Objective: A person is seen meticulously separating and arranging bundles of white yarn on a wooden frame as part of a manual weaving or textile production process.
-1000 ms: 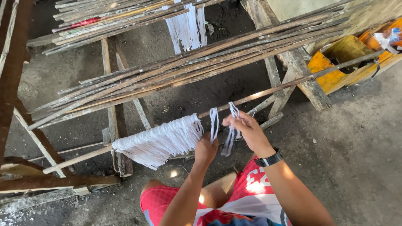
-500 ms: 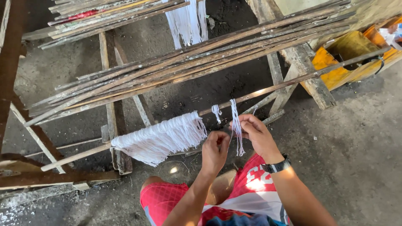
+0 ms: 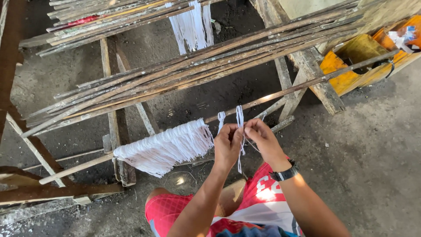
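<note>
A long thin wooden stick (image 3: 289, 91) runs across in front of me, resting on a wooden rack. A dense row of white strings (image 3: 164, 147) hangs from its left part. One more white string (image 3: 221, 118) hangs alone beside that row. My left hand (image 3: 228, 145) and my right hand (image 3: 259, 137) meet just below the stick, both pinching a looped white string (image 3: 240, 115) that goes over the stick. A black watch (image 3: 285, 173) is on my right wrist.
A bundle of long wooden sticks (image 3: 184, 66) lies on the rack (image 3: 116, 131) above my hands. More white strings (image 3: 190, 24) hang at the top. A yellow container (image 3: 351, 66) stands at the right. My knees in red shorts (image 3: 175, 210) are below. Grey concrete floor (image 3: 377, 149).
My hands dropped from the stick, then came together again just under it, now pinching the looped string between them. The view shifted slightly.
</note>
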